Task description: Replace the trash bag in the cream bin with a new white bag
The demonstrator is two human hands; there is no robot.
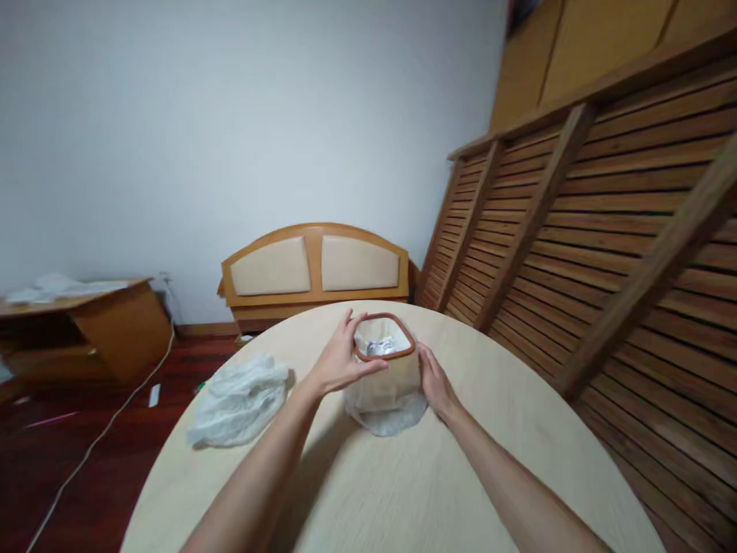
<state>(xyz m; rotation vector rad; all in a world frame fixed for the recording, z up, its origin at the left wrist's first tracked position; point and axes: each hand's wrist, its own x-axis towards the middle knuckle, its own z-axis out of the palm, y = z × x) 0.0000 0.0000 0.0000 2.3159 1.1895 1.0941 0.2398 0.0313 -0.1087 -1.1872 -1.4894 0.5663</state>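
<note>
A small beige bin (387, 376) with a brown rim ring stands on the round pale wooden table (403, 491). A clear plastic liner hangs down its outside, and crumpled silvery rubbish lies inside. My left hand (341, 359) grips the rim on the left, fingers curled over the brown ring. On the bin's right side my right hand (436, 382) lies flat against the wall, fingers pressed on the liner.
A crumpled white plastic bag (240, 399) lies on the table left of the bin. Behind the table stands a wooden headboard (315, 269) against the wall, slatted bed frames (604, 230) lean at right, and a low wooden desk (86, 322) with a cable on the floor is at left.
</note>
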